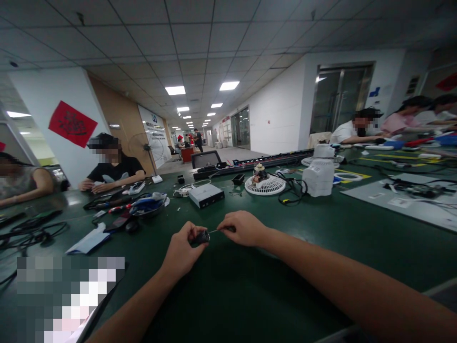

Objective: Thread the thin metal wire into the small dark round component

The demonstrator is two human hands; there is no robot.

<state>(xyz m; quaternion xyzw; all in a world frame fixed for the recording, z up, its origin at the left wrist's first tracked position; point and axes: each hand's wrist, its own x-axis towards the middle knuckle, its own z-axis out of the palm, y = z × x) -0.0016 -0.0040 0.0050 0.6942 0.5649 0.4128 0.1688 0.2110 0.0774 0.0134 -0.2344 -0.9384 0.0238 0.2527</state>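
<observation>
Pinched between the fingers and thumb of my left hand [185,247] is a small dark cylindrical part [203,237], its rounded end turned to the right; its exact kind does not show. My right hand [246,227] is closed around the dark handle of a thin screwdriver [214,231]. The metal shaft points left and its tip is at or very near the part's end; contact cannot be made out. Both hands are above the green table [221,295].
Beyond my hands lie a grey optical drive [206,195], a white fan grille with a motor [264,185] and a white plastic housing [317,177]. Cables and a bowl [150,206] are at left, a grey board [403,200] at right. Other people sit around the table.
</observation>
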